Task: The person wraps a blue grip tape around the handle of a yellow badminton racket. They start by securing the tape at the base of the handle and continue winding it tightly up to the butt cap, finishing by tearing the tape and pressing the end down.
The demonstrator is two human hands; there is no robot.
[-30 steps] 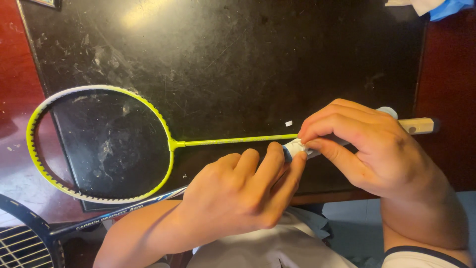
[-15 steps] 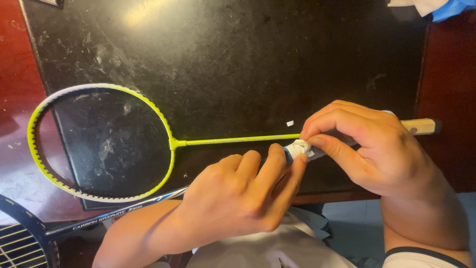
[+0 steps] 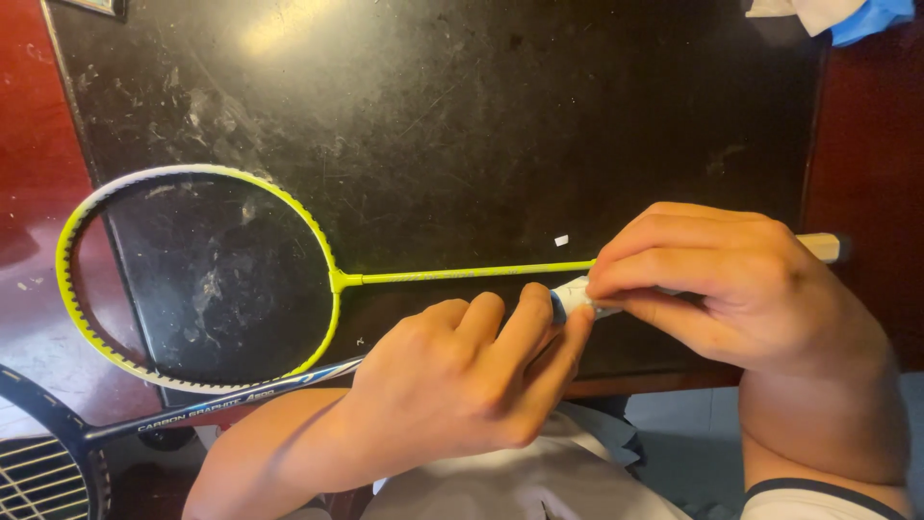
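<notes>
A yellow-green badminton racket (image 3: 332,279) without strings lies flat on a black table top (image 3: 462,116), head to the left, bare wooden handle end (image 3: 820,247) to the right. My right hand (image 3: 731,284) is closed around the handle. My left hand (image 3: 462,376) is beside it, thumb and forefinger pinching the white grip tape (image 3: 575,297) where the shaft meets the handle.
A second racket with a dark frame (image 3: 173,412) and strings lies at the lower left, partly under my left forearm. White and blue cloth (image 3: 837,14) sits at the table's far right corner. A small white scrap (image 3: 561,240) lies above the shaft. Red-brown floor flanks the table.
Both hands stay on the handle with only slight finger shifts; the racket has not moved.
</notes>
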